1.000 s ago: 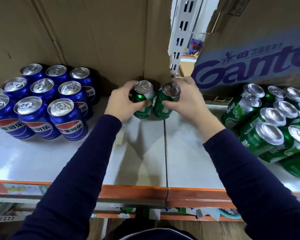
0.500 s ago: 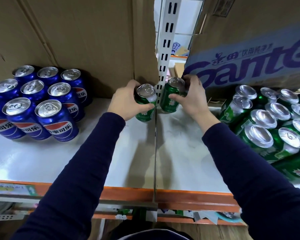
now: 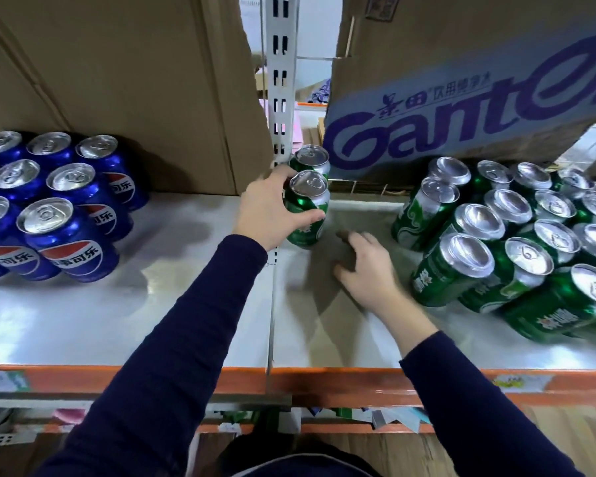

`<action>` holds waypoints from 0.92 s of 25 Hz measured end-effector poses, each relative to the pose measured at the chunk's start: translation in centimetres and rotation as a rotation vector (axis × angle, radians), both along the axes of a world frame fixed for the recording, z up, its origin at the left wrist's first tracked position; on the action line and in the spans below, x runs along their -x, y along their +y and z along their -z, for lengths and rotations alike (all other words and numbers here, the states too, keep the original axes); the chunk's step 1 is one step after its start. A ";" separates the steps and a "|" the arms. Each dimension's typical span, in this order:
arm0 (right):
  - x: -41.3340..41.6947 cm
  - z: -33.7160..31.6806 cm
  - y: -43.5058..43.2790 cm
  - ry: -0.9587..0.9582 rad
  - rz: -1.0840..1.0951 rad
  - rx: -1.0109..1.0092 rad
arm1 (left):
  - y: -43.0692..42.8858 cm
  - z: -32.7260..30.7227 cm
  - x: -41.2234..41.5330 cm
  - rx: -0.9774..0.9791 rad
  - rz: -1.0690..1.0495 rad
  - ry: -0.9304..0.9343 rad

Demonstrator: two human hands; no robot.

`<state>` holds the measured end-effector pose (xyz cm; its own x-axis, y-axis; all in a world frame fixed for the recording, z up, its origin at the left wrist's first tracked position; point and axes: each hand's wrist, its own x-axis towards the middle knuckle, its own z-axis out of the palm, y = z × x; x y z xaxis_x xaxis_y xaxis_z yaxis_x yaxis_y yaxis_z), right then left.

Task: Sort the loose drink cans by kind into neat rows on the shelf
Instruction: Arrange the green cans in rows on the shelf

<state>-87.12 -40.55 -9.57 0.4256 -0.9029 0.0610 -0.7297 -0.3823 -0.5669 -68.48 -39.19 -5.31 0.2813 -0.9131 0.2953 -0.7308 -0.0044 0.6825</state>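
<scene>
Glossy green cylindrical can (image 3: 307, 210) gripped by left hand (image 3: 265, 212), right hand (image 3: 369, 274) spread empty, smooth grey shelf (image 3: 117, 321)

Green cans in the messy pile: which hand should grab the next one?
Probably the right hand: it is empty, fingers loose, close beside the green pile. The left hand is busy gripping a green can farther away.

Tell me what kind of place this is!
Probably a shop or its stockroom: a metal shelf with an orange edge, big cardboard cartons, and lots of blue cans and green cans in bunches.
</scene>
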 end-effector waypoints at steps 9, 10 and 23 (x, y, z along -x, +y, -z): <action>5.7 -6.0 2.8 -0.265 -0.040 0.341 | 2.8 0.1 3.8 0.199 -0.117 -0.115; 6.7 -6.5 3.0 -0.281 -0.018 0.369 | 3.1 0.0 4.6 0.240 -0.089 -0.117; 13.1 -9.3 2.8 0.432 0.141 0.266 | 3.0 3.6 13.6 -0.360 0.504 0.036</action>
